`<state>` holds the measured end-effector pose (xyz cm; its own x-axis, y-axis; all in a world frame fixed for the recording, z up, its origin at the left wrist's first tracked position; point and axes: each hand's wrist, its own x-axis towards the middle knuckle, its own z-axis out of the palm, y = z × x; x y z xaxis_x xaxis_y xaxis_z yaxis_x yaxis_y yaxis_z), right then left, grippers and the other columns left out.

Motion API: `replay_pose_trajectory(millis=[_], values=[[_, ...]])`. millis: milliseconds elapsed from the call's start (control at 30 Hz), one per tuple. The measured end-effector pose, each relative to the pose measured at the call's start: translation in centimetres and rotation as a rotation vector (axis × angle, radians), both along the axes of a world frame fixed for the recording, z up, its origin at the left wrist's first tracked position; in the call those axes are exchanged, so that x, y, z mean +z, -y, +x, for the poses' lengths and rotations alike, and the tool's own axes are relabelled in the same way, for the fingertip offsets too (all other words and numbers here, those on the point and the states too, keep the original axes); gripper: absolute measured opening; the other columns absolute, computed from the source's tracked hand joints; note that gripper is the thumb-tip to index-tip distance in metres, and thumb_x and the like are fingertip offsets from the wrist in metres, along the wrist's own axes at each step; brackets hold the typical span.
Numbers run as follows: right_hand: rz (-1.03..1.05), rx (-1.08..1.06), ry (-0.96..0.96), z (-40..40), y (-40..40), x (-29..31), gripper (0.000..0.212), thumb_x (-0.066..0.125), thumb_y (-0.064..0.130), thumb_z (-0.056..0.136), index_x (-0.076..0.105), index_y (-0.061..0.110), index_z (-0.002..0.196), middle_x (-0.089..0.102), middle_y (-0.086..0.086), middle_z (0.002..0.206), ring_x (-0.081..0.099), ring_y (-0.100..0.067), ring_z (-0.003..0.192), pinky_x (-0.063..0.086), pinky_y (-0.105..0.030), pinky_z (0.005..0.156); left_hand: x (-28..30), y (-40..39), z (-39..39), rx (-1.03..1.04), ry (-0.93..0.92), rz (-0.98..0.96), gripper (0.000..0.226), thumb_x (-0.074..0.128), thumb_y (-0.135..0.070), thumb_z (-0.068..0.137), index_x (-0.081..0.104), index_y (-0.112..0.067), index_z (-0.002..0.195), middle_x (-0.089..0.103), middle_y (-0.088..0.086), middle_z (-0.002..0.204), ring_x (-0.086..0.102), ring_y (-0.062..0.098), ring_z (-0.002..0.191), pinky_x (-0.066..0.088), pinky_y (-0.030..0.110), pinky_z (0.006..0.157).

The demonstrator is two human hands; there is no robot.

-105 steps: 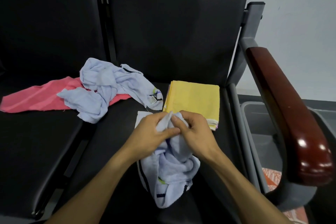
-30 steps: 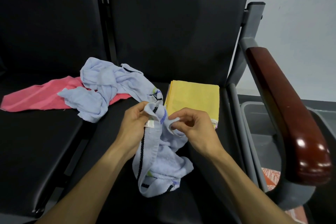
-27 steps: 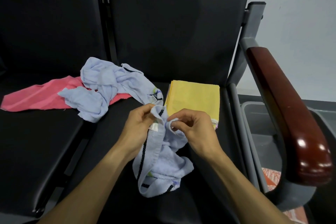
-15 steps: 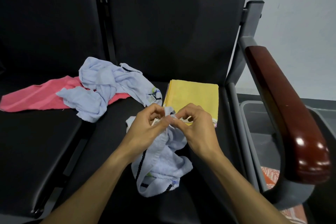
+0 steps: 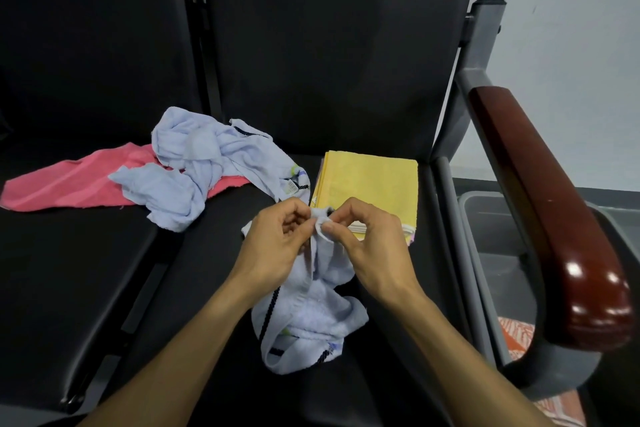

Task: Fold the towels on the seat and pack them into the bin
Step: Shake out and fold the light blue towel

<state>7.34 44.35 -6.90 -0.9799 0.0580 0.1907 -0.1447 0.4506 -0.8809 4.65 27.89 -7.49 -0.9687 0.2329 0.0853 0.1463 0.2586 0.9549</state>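
1. Keep the left hand [image 5: 277,243] and right hand [image 5: 367,239] curled, fingertips pinching one corner of the crumpled blue towel [image 5: 308,315] between them; the rest hangs down onto the seat [image 5: 104,270].
2. Hold the corner with the left hand and slide the right along the hem to the next corner.
3. Draw the hem taut before laying flat.
4. Fold to match the yellow towel [image 5: 370,184], folded just behind.
5. Leave the second blue towel [image 5: 194,166] and pink towel [image 5: 69,184] at left for later.
6. Pack into the bin [image 5: 491,218], at right beyond the armrest [image 5: 547,211].

Pale blue towel [image 5: 311,315] with navy stripes, yellow towel [image 5: 372,184], pink towel [image 5: 69,184], black seat [image 5: 86,288], grey bin [image 5: 485,215]
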Motion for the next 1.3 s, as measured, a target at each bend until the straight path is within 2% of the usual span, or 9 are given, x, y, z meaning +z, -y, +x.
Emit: replay_pose_trajectory(millis=[133,300,567,733,833,967,1100,1233,1300], values=[[-0.042,-0.009,-0.004,0.0,0.0,0.0,0.013,0.074,0.025,0.089,0.070,0.019,0.079,0.068,0.006,0.073,0.063,-0.008,0.074,0.050,-0.028,0.071,0.1,0.0,0.1,-0.006,-0.008,0.012,0.010,0.067,-0.017,0.097,0.077,-0.020,0.096,0.074,0.004,0.087,0.068,0.029,0.084,0.056,0.038,0.077],[0.001,0.000,-0.015,0.1,0.1,-0.1,0.013,0.073,0.023,0.090,0.069,0.017,0.079,0.067,0.006,0.071,0.062,-0.010,0.071,0.051,-0.029,0.067,0.3,0.1,0.0,-0.002,-0.082,-0.101,0.015,0.065,-0.015,0.097,0.078,-0.019,0.090,0.067,-0.009,0.075,0.057,0.002,0.068,0.043,0.015,0.063],[0.065,-0.018,-0.030,0.1,0.1,-0.3,0.014,0.073,0.022,0.090,0.068,0.017,0.078,0.065,0.008,0.068,0.060,-0.010,0.066,0.049,-0.025,0.058,0.4,0.2,0.1,-0.039,-0.265,-0.273,0.020,0.059,-0.013,0.100,0.078,-0.017,0.095,0.061,-0.008,0.078,0.059,0.014,0.074,0.041,0.017,0.063],[0.090,-0.028,-0.029,0.1,0.2,-0.4,0.017,0.072,0.025,0.092,0.062,0.017,0.080,0.062,0.005,0.067,0.056,-0.013,0.065,0.049,-0.031,0.058,0.7,-0.4,0.8,-0.105,-0.079,-0.106,0.023,0.063,-0.034,0.095,0.069,-0.014,0.086,0.062,0.000,0.077,0.055,0.008,0.067,0.045,0.020,0.063],[0.069,0.075,-0.009,0.0,0.2,-0.1,0.010,0.067,0.019,0.095,0.059,0.019,0.089,0.062,0.004,0.075,0.058,-0.014,0.073,0.051,-0.034,0.066,0.6,-0.2,0.7,-0.111,0.000,-0.027,0.014,0.068,-0.025,0.094,0.069,-0.013,0.087,0.070,0.008,0.083,0.066,0.026,0.079,0.055,0.040,0.075],[0.149,0.177,0.043,-0.2,-0.8,-0.3,0.009,0.066,0.018,0.094,0.065,0.016,0.085,0.064,0.001,0.075,0.056,-0.013,0.071,0.047,-0.031,0.065,0.3,1.1,-0.2,-0.062,0.045,0.067,0.009,0.064,-0.015,0.096,0.067,-0.010,0.089,0.071,0.015,0.090,0.067,0.027,0.085,0.054,0.051,0.086],[0.196,0.101,0.040,-0.1,-0.8,-0.4,0.049,0.067,0.042,0.093,0.056,0.008,0.059,0.051,-0.007,0.054,0.035,-0.014,0.050,0.029,-0.027,0.051,-0.1,1.3,-0.3,-0.083,0.175,0.271,0.021,0.060,-0.015,0.096,0.058,0.006,0.096,0.061,0.020,0.089,0.056,0.026,0.084,0.046,0.041,0.081],[0.120,0.157,0.073,-0.2,-1.3,-0.1,0.026,0.067,0.029,0.095,0.059,0.014,0.075,0.059,-0.003,0.065,0.044,-0.009,0.058,0.037,-0.027,0.056,0.1,1.8,-0.5,0.001,0.287,0.493,0.022,0.059,-0.012,0.095,0.057,0.009,0.103,0.063,0.019,0.096,0.059,0.027,0.089,0.049,0.033,0.080],[0.172,0.138,0.067,-0.1,-1.3,-0.5,0.032,0.067,0.033,0.094,0.055,0.013,0.072,0.052,-0.002,0.059,0.038,-0.010,0.055,0.032,-0.027,0.052,0.1,1.8,-0.4,0.053,0.313,0.539,0.013,0.051,-0.006,0.099,0.060,0.003,0.104,0.063,0.017,0.096,0.061,0.023,0.088,0.052,0.027,0.077]])
